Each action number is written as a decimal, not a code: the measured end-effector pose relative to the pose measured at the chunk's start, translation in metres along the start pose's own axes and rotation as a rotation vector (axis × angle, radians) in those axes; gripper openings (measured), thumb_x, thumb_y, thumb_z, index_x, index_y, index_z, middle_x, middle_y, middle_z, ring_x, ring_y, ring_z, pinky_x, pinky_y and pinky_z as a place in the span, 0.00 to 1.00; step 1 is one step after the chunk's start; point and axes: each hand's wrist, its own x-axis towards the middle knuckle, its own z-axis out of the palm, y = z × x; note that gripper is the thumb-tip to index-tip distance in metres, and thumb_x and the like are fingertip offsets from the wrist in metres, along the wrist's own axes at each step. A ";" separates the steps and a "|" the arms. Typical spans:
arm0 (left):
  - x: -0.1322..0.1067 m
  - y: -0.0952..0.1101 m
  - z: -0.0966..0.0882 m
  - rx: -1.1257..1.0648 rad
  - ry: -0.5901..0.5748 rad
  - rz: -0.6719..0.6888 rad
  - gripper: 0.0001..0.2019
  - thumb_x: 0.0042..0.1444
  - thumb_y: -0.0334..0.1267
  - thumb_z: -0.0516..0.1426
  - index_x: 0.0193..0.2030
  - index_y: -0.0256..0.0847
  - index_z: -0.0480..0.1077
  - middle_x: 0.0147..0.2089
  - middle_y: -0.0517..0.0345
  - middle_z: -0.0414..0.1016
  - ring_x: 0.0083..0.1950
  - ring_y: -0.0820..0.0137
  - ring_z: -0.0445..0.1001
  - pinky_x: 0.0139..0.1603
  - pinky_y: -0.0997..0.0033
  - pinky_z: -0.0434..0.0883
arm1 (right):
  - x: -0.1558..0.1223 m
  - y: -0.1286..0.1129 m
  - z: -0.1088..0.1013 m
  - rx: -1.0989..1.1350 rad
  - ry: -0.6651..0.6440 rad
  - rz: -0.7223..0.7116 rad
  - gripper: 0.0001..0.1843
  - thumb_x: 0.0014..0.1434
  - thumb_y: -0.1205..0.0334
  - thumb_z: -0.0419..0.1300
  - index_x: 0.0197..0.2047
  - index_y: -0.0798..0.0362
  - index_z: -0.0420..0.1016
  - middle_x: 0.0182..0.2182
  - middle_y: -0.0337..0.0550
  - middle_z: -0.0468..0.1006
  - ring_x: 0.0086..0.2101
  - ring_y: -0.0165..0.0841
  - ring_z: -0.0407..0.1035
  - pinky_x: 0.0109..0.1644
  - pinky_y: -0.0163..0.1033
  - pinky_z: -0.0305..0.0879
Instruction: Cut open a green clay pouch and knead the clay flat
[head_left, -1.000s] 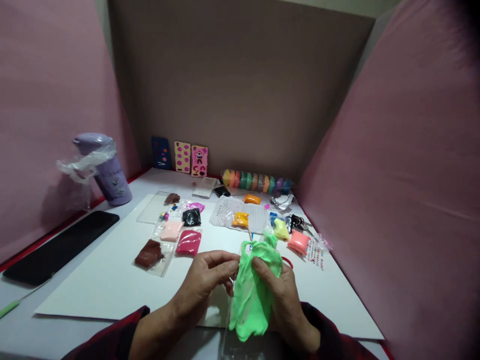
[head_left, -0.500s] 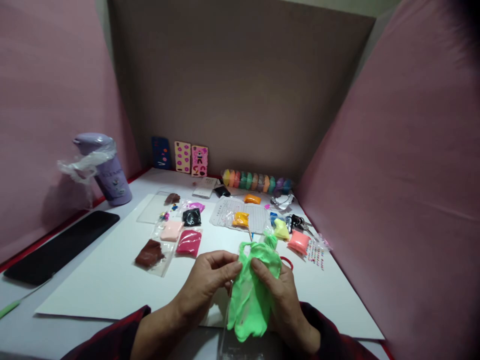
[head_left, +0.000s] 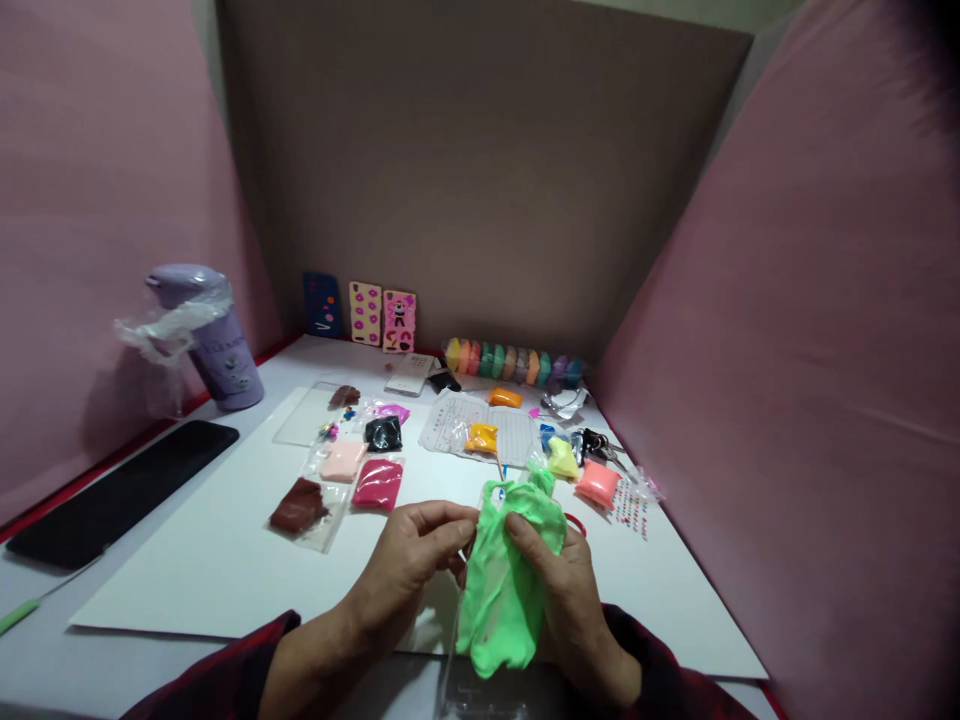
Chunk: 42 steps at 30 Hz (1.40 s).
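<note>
Bright green modelling clay (head_left: 499, 600) is spread thin and uneven over what looks like a phone case, with a small hole near its upper left corner. My right hand (head_left: 566, 590) grips it from the right, thumb pressed on the front and fingers hidden behind. At the left edge my left hand (head_left: 424, 560) is closed in a pinch, thumb and fingertips against the rim. A green lump in a clear bag (head_left: 541, 482) lies just beyond the top edge. Below the clay, a clear plastic box (head_left: 484, 700) shows in part.
Bags of brown clay (head_left: 300, 507), red clay (head_left: 379, 485) and coral clay (head_left: 598, 484) lie on a white board (head_left: 247, 570). A purple bottle (head_left: 225, 345) and a black phone-like slab (head_left: 124, 490) are at left. Decorated phone cases (head_left: 366, 314) lean at the back, beside a clay pack (head_left: 514, 362).
The green-covered piece has shifted slightly right and tilted, its hole showing more clearly. My left thumb has slid a little left, to the edge. The things on the board have not moved.
</note>
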 end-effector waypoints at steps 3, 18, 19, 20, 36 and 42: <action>0.000 0.000 0.000 0.014 0.011 0.004 0.10 0.49 0.39 0.63 0.36 0.36 0.79 0.28 0.56 0.75 0.26 0.75 0.68 0.29 0.75 0.66 | 0.000 -0.001 0.000 -0.001 -0.006 -0.004 0.14 0.49 0.55 0.69 0.34 0.56 0.77 0.25 0.46 0.80 0.25 0.39 0.75 0.32 0.44 0.72; -0.002 0.004 0.005 0.101 0.063 0.016 0.11 0.46 0.42 0.64 0.30 0.35 0.76 0.25 0.58 0.72 0.25 0.75 0.67 0.27 0.75 0.65 | 0.000 0.000 0.000 -0.004 -0.008 0.008 0.14 0.48 0.55 0.70 0.33 0.55 0.78 0.25 0.46 0.80 0.25 0.39 0.75 0.32 0.44 0.72; -0.002 0.004 0.005 0.100 0.055 0.016 0.11 0.47 0.43 0.64 0.31 0.34 0.76 0.25 0.58 0.72 0.26 0.74 0.67 0.28 0.75 0.65 | 0.000 0.000 0.000 -0.004 -0.009 0.007 0.14 0.48 0.55 0.70 0.34 0.55 0.78 0.26 0.46 0.80 0.25 0.39 0.75 0.32 0.44 0.72; -0.001 0.004 0.005 0.096 0.048 0.012 0.12 0.48 0.43 0.63 0.32 0.34 0.77 0.26 0.57 0.73 0.26 0.74 0.67 0.28 0.75 0.66 | 0.000 0.000 -0.001 -0.004 -0.011 0.005 0.13 0.48 0.55 0.70 0.34 0.55 0.78 0.27 0.46 0.80 0.26 0.39 0.75 0.32 0.44 0.72; 0.001 -0.002 0.001 0.103 0.055 -0.005 0.15 0.47 0.46 0.64 0.30 0.34 0.75 0.25 0.59 0.71 0.26 0.76 0.65 0.27 0.77 0.63 | 0.000 0.001 -0.001 -0.061 -0.006 -0.027 0.14 0.48 0.54 0.69 0.31 0.56 0.76 0.23 0.45 0.78 0.23 0.37 0.72 0.28 0.40 0.70; 0.001 -0.003 0.002 0.046 0.062 -0.039 0.13 0.43 0.43 0.66 0.29 0.34 0.74 0.25 0.59 0.71 0.27 0.74 0.66 0.29 0.75 0.63 | 0.000 0.001 -0.001 -0.071 0.015 -0.037 0.15 0.47 0.53 0.70 0.32 0.56 0.77 0.23 0.43 0.77 0.23 0.34 0.71 0.28 0.37 0.69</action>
